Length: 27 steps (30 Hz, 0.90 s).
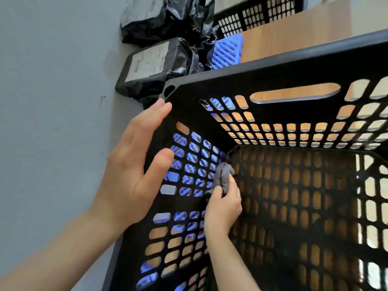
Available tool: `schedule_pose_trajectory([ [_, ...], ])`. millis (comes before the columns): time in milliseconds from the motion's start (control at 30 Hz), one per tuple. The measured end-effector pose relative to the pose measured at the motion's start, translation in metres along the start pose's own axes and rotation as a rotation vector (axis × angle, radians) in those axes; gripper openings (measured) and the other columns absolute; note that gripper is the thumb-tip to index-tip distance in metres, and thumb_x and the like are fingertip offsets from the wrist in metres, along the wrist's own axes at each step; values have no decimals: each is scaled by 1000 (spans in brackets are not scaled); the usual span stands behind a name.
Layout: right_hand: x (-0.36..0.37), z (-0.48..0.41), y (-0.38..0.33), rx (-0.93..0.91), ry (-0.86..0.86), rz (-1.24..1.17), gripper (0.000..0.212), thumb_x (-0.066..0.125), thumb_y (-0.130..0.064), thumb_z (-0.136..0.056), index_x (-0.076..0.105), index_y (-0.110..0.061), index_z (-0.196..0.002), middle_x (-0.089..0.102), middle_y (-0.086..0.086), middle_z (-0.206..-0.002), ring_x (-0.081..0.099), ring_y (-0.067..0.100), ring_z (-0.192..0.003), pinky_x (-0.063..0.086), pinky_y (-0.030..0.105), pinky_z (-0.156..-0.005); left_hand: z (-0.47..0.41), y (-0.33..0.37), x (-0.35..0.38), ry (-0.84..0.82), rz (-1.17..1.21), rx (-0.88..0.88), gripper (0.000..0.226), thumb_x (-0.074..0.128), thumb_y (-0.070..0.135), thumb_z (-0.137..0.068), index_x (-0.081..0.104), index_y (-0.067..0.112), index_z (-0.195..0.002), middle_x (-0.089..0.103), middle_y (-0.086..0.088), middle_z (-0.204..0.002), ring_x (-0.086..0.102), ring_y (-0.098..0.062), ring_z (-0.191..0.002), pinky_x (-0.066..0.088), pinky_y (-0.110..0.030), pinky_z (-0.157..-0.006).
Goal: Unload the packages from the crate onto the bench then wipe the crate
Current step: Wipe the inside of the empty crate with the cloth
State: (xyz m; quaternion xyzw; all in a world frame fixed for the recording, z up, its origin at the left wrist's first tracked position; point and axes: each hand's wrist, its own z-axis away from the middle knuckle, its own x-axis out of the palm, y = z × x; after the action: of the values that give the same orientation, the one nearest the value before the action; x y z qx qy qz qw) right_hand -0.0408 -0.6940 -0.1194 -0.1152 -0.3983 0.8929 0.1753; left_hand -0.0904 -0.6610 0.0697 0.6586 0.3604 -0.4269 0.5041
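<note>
One view, head camera, contents as follows. Item: black slotted crate (273, 66), standing on the wooden bench (294, 34) close before us, with no package visible inside it. Item: two black wrapped packages (151, 68), one bearing a white label, lying on the bench beyond the crate's far left corner and against the grey wall (52, 80); we judge the unloading done. Item: left hand (134, 164), fingers straight, laid along the top edge of the crate's left wall with the thumb over the inner face; it braces the crate and holds nothing. Item: right hand (223, 208), reaching down inside, fingers curled round a bunched grey cloth (224, 175). The cloth sticks out ahead of those fingers and presses into the far left inner corner, where the left wall meets the crate floor (294, 196). Relation to note: almost all of the floor lies to the right of the cloth, and the left wall runs back from it toward us, so we judge that the wiping hand must sweep rightward or draw back. The right hand is the nearer to both surfaces. Sundries: blue lattice piece (227, 51) and second black crate (252, 15), both farther along the bench.
</note>
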Motion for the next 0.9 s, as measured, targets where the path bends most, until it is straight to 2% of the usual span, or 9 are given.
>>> schedule_pose_trajectory([
  [133, -2, 18, -39, -28, -58, -147, 46, 52, -15, -93, 50, -35, -134, 54, -9, -132, 46, 4, -120, 36, 24, -102, -2, -2, 0, -24, -36, 21, 53, 36, 30, -94, 35, 26, -147, 35, 7, -155, 30, -6, -144, 28, -26, -115],
  [233, -5, 51, -77, -334, -157, -325, 46, 55, -13, -88, 55, -36, -128, 59, -12, -126, 53, 4, -119, 47, 34, -100, -3, -3, 0, -48, -30, 24, 56, 35, 28, -93, 30, 25, -149, 30, 8, -158, 26, -7, -146, 25, -28, -118],
  [333, 1, 63, -88, -668, -129, -342, 46, 61, -6, -85, 59, -22, -128, 57, -9, -131, 49, 10, -125, 42, 32, -103, -4, -5, 0, -52, -44, 28, 57, 34, 30, -94, 24, 27, -150, 25, 6, -160, 22, -8, -148, 21, -28, -119],
  [400, 6, 46, -78, -790, -104, -271, 49, 62, 1, -83, 58, -15, -129, 56, -4, -133, 47, 11, -127, 40, 34, -105, -5, -5, 1, -82, -50, 27, 58, 33, 32, -95, 21, 28, -151, 22, 6, -161, 18, -7, -149, 18, -26, -119],
  [467, 8, 16, -58, -747, -66, -147, 52, 60, 6, -82, 56, -14, -130, 56, 0, -132, 46, 11, -126, 40, 35, -106, -5, -6, 1, -120, -70, 30, 59, 33, 36, -96, 20, 27, -153, 17, 7, -163, 14, -7, -149, 15, -25, -120],
  [600, 6, -38, -28, -284, -56, 88, 48, 55, -2, -89, 53, -16, -135, 54, 1, -135, 41, 13, -125, 28, 20, -106, -5, -5, 0, -154, -89, 18, 62, 33, 39, -96, 20, 26, -155, 9, 11, -164, 9, -5, -150, 11, -26, -120],
  [733, 6, -48, -46, -54, -61, 1, 47, 51, -10, -92, 49, -19, -138, 54, 2, -136, 45, 18, -126, 34, 24, -103, -7, -6, 0, -156, -117, 16, 64, 34, 38, -95, 17, 26, -156, 7, 12, -164, 7, -3, -150, 9, -21, -119],
  [833, -2, -23, -80, -96, -102, -173, 43, 51, -12, -93, 53, -25, -133, 57, -12, -122, 50, 3, -110, 38, 7, -96, -7, -6, 1, -166, -145, 16, 67, 34, 40, -95, 12, 25, -156, 6, 12, -164, 5, -2, -149, 7, -17, -119],
  [900, -5, 10, -106, -281, -181, -312, 41, 53, -12, -90, 57, -27, -128, 60, -14, -118, 55, 0, -107, 47, 20, -96, -7, -7, 1, -171, -146, 20, 68, 34, 39, -95, 9, 23, -157, 5, 10, -164, 4, -2, -150, 7, -18, -119],
])
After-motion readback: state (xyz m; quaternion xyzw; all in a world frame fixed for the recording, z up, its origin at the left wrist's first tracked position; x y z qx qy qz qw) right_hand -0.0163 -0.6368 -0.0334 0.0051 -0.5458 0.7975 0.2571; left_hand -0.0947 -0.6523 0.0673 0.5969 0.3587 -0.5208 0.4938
